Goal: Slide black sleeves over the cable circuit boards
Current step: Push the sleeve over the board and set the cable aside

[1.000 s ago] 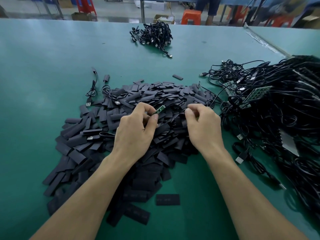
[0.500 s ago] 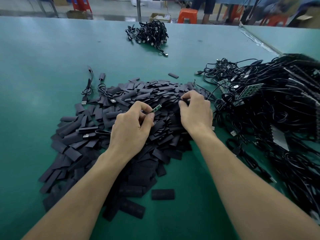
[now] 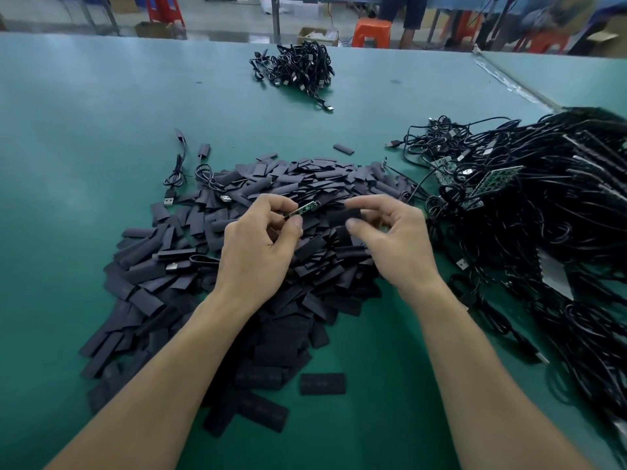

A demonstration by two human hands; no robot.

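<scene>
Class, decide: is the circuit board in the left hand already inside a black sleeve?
No, the circuit board is bare; the right hand holds a sleeve beside it.

cable tangle (image 3: 559,249): cut by right edge; sleeve pile (image 3: 152,276): partly under forearms (image 3: 176,361)

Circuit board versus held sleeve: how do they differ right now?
The circuit board is green and narrow, pinched in the left hand, tip tilted up-right. The sleeve is black and wider, held roughly level by the right hand. Both hover above the sleeve pile, not yet joined.
</scene>
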